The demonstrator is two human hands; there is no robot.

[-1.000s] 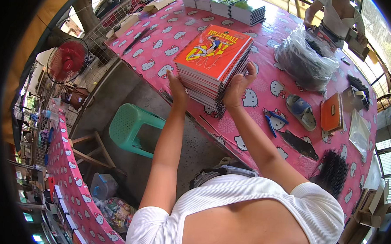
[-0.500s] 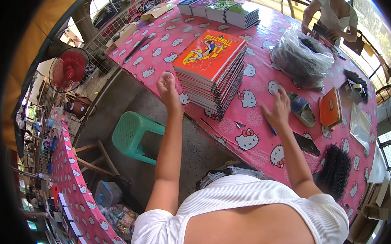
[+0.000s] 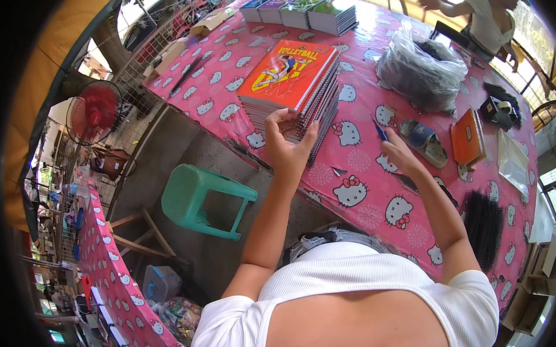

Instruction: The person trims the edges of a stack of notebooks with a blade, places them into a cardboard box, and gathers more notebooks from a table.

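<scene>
A tall stack of spiral notebooks (image 3: 286, 77) with orange volleyball covers stands on the pink patterned table. At its near corner, my left hand (image 3: 287, 145) has curled fingers against the pages and a thumb along the coil side, gripping the stack. My right hand (image 3: 403, 154) is closed around a slim blue pen-like tool (image 3: 381, 132), its dark tip pointing away from me. Beside that hand lies a blue and beige slipper (image 3: 427, 143). A small pointed metal piece (image 3: 339, 171) rests on the table between my hands.
Clear bag of black coils (image 3: 422, 74) beyond my right hand; orange notebook (image 3: 467, 137), tape dispenser (image 3: 502, 111) and black coils (image 3: 484, 229) at right. More notebook stacks (image 3: 299, 12) stand at the far side. Green stool (image 3: 198, 202) left; co-worker (image 3: 491, 18) far right.
My left hand has moved right onto the stack's near corner. My right hand has picked up the blue tool from the table. The co-worker has stretched an arm out to the left.
</scene>
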